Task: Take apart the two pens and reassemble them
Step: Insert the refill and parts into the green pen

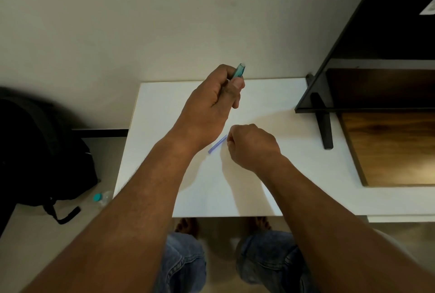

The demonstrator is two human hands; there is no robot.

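The white bench (235,189) runs from a wall at 12 o'clock to a near edge at 6 o'clock, just above the person's knees in blue jeans (186,266). Its left edge drops to the floor, where a black backpack (40,151) sits at 9 o'clock and a bottle with a teal cap (100,197) lies at about 8 o'clock. At 3 o'clock a dark shelf unit (367,90) with a wooden panel overhangs the bench's right side, and its black leg (323,123) stands on the white top. The middle and near part of the bench top is bare apart from the arms' shadows, and so is the far strip along the wall. The left hand (211,104) is raised toward 12 o'clock over the far edge, fingers closed around a teal pen barrel (239,71) whose open end sticks up past the thumb. The right hand (251,145) is lower, near the centre of the bench, curled into a loose fist with the fingertips down; what it pinches is hidden. A short pale purple pen tube (217,143) lies on the bench, slanting toward 1 o'clock, its upper end just at the right hand's knuckles and its lower end beside the left wrist. The two hands are apart, the left at 11 o'clock from the right.
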